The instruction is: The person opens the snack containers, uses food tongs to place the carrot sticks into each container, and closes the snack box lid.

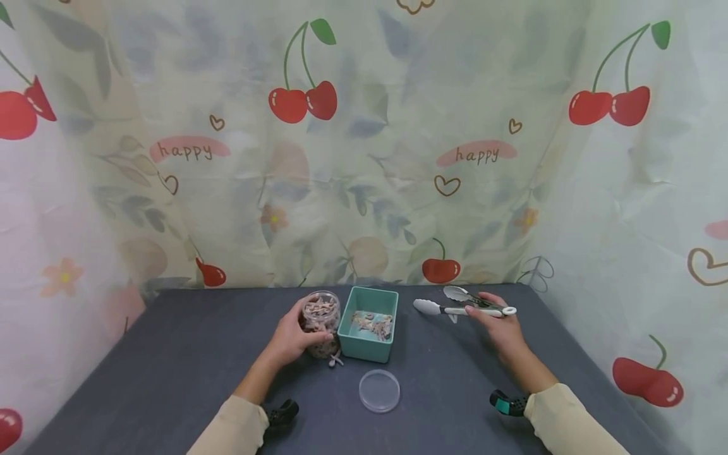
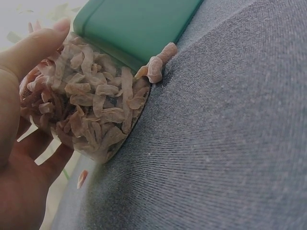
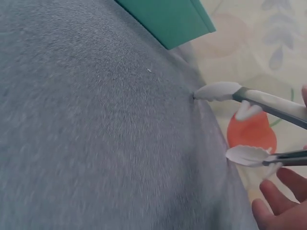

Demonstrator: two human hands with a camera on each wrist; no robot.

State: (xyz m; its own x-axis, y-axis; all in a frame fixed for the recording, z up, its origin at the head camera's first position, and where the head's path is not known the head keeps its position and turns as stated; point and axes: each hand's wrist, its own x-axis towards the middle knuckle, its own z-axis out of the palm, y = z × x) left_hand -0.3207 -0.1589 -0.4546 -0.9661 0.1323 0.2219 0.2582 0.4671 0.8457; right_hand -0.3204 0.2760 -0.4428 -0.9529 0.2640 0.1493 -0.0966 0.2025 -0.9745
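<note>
My left hand (image 1: 290, 338) grips a clear open jar (image 1: 320, 316) packed with pinkish-brown snack strips. In the left wrist view, the fingers of that hand (image 2: 19, 182) wrap the jar (image 2: 91, 105), which stands against the teal box (image 2: 139, 24). The teal box (image 1: 366, 347) holds a thin layer of the same strips. To its right, my right hand (image 1: 500, 332) holds white-tipped metal tongs (image 1: 449, 309) by the handle end. The tongs (image 3: 268, 100) have their tips spread, and the upper tip touches the cloth. My fingertips (image 3: 283, 211) show below them.
A round clear lid (image 1: 379, 390) lies flat in front of the box. Loose strips (image 1: 334, 361) lie on the dark grey table (image 1: 170, 360) by the jar's base; one strip (image 2: 158, 64) leans at the box corner. Cherry-print curtains close in the back and sides.
</note>
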